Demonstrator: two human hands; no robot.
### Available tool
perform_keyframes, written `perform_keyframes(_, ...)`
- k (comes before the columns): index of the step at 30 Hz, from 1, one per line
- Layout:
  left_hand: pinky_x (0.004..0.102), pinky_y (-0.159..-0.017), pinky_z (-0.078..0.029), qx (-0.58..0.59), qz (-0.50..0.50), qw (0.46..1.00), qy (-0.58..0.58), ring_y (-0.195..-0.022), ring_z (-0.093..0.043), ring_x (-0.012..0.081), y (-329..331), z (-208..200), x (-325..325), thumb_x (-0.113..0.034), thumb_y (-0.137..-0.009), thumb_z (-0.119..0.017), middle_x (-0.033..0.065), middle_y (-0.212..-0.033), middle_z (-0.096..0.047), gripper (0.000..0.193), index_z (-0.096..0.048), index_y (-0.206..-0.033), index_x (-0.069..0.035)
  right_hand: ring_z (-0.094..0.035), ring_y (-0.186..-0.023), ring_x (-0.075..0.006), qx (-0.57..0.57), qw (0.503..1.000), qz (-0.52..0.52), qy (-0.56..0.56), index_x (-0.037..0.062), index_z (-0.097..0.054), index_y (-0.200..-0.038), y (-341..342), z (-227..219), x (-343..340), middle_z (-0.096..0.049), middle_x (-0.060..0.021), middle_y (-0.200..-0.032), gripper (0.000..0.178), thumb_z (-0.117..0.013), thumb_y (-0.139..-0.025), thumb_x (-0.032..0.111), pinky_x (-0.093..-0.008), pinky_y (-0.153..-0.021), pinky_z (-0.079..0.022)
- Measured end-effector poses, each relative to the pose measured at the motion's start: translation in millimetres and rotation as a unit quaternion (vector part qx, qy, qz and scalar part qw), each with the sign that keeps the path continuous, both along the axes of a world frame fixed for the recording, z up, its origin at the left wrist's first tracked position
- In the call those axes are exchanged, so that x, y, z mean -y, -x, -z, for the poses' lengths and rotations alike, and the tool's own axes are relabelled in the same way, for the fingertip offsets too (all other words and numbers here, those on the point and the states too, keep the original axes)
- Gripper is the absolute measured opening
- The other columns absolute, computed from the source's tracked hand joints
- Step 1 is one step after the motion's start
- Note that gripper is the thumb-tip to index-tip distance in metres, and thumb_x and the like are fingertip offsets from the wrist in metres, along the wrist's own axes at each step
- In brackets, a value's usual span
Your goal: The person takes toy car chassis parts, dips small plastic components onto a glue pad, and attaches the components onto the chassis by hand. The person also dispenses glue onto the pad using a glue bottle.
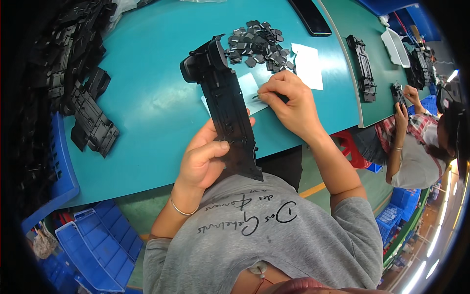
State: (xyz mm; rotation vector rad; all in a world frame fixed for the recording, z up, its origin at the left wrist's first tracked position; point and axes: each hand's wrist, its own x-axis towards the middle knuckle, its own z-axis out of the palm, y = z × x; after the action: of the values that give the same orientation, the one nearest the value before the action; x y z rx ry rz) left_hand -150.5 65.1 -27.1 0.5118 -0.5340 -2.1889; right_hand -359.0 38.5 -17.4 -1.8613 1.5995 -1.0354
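Note:
My left hand (203,159) grips a long black plastic housing (227,105) near its lower end, thumb on its face. The housing stands tilted above the table's near edge, its rounded bulky end pointing away from me. To its right, my right hand (290,100) is closed in a pinch on a small dark piece (256,96), of which only a sliver shows between the fingertips. This hand is apart from the housing. Beyond both hands lies a pile of small black plastic pieces (257,44) on the teal table (142,98).
Several black housings are heaped at the left around a blue crate (66,166). White paper (308,66) lies right of the pile, and a dark phone (311,17) farther back. At the right, a co-worker handles a black part (397,95) beside another housing (362,68) and a white tray (395,47).

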Motion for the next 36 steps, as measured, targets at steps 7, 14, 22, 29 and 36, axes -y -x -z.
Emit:
perform_keyframes(7, 0.0428, -0.105, -0.031, 0.005, 0.015, 1.0, 0.002, -0.129, -0.032, 0.0403, -2.2, -0.9, 0.5, -0.009, -0.074, -0.051, 0.0297, -0.138, -0.031, 0.06, -0.034, -0.131, 0.005, -0.055, -0.075, -0.0218, -0.128, 0.989, -0.025, 0.076, 0.0047, -0.066, -0.08, -3.7, 1.0, 2.3, -0.056, -0.0058, -0.078, 0.009, -0.068, -0.071, 0.002, -0.031, -0.065, -0.043)
perform_keyframes(14, 0.0423, -0.104, -0.033, 0.008, 0.007, 1.0, 0.003, -0.129, -0.032, 0.0405, -1.1, -0.6, -0.8, -0.009, -0.074, -0.051, 0.0298, -0.138, -0.031, 0.06, -0.034, -0.13, 0.005, -0.051, -0.072, -0.0233, -0.133, 0.985, -0.026, 0.105, 0.0064, -0.066, -0.075, -5.5, 2.4, 1.6, -0.054, -0.005, -0.076, 0.005, -0.066, -0.071, 0.003, -0.0344, -0.064, -0.042)
perform_keyframes(22, 0.0435, -0.104, -0.033, 0.004, 0.003, 1.0, 0.004, -0.129, -0.032, 0.0409, -1.2, -0.1, -1.0, -0.009, -0.075, -0.051, 0.0309, -0.138, -0.03, 0.06, -0.033, -0.13, 0.006, -0.051, -0.072, -0.0229, -0.171, 0.973, -0.055, 0.144, 0.0072, -0.064, -0.074, -4.8, 2.6, 3.6, -0.054, -0.0043, -0.078, 0.008, -0.066, -0.068, 0.003, -0.0341, -0.064, -0.041)
perform_keyframes(29, 0.0434, -0.105, -0.031, 0.009, 0.011, 1.0, 0.002, -0.129, -0.033, 0.0404, -0.5, -1.6, 0.5, -0.008, -0.074, -0.051, 0.0304, -0.138, -0.03, 0.061, -0.032, -0.131, 0.006, -0.054, -0.072, -0.0186, -0.061, 0.995, -0.021, 0.078, 0.0063, -0.064, -0.077, -0.5, 0.6, 2.1, -0.056, -0.0025, -0.077, 0.004, -0.064, -0.075, 0.003, -0.0304, -0.063, -0.042)
perform_keyframes(36, 0.0416, -0.102, -0.036, -0.024, 0.02, 1.0, -0.002, -0.129, -0.036, 0.0318, -3.3, 1.7, -1.0, 0.0, -0.073, -0.043, 0.0193, -0.138, -0.037, 0.063, -0.03, -0.135, 0.004, -0.047, -0.072, -0.005, 0.41, 0.887, 0.042, -0.207, 0.0045, -0.063, -0.085, 21.2, -14.2, -1.4, -0.057, 0.003, -0.075, 0.007, -0.063, -0.082, 0.011, -0.0197, -0.063, -0.036)
